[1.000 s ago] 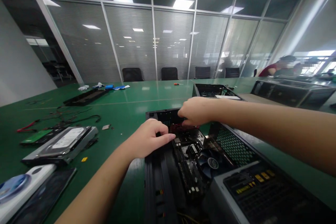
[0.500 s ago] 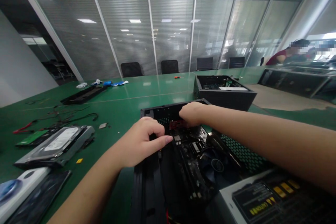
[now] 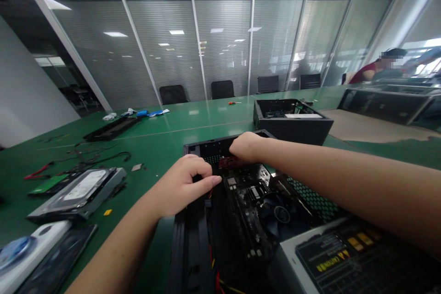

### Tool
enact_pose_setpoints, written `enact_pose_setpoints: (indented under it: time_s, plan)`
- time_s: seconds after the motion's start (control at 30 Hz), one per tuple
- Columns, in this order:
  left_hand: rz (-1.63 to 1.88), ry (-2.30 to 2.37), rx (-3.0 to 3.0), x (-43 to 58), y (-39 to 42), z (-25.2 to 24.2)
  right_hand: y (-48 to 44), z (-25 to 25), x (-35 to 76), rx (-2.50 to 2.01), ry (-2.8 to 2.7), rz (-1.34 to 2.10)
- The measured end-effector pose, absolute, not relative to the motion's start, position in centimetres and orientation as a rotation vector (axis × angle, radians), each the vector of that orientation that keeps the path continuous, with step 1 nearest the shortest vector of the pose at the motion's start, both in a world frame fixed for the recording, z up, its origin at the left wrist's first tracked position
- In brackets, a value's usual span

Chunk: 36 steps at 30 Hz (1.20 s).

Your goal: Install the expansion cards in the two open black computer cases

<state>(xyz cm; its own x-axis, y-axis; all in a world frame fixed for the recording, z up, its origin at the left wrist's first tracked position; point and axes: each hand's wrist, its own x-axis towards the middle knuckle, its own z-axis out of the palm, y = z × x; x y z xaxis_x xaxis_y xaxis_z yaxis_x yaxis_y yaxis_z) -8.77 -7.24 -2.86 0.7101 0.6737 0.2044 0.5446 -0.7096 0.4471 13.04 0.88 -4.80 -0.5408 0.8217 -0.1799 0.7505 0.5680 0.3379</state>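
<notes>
An open black computer case (image 3: pixel 193 239) lies before me on the green table. Inside it are a motherboard (image 3: pixel 253 188), a CPU fan (image 3: pixel 277 213) and a power supply (image 3: pixel 330 252) with a caution label. My right hand (image 3: pixel 246 147) reaches in at the far side, closed at a red circuit card (image 3: pixel 229 162); its fingertips are hidden. Over the left side wall, my left hand (image 3: pixel 188 183) has its fingers curled and its thumb pointing toward the board. What those fingers grip, if anything, cannot be made out.
A second open case (image 3: pixel 292 124) stands behind. To the left lie a hard drive (image 3: pixel 87 188), cables (image 3: pixel 99 158), a yellow piece (image 3: pixel 108 212) and a black panel (image 3: pixel 110 128). A screwdriver (image 3: pixel 232 103) lies farther back. At far right, a person (image 3: pixel 370 72) sits beyond another case (image 3: pixel 379 101).
My right hand has shifted slightly left, and the red card shows a little farther left. The left hand keeps its pose. The view has turned slightly.
</notes>
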Motion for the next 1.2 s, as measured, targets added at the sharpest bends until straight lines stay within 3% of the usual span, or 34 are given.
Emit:
enact_pose_setpoints:
  time_s: [0.17, 0.53, 1.2]
  plan:
    - [0.511, 0.89, 2.573, -8.8, -7.2, -3.0, 0.2, -4.3, 13.1, 1.222, 2.568, 0.224]
    - [0.499, 0.866, 2.578, -8.8, -7.1, -2.8, 1.6, -4.3, 14.4, 0.99, 2.818, -0.762]
    - [0.511, 0.877, 2.549, -8.7, -7.0, -2.7, 1.6, -3.9, 14.7, 0.975, 2.607, -0.981]
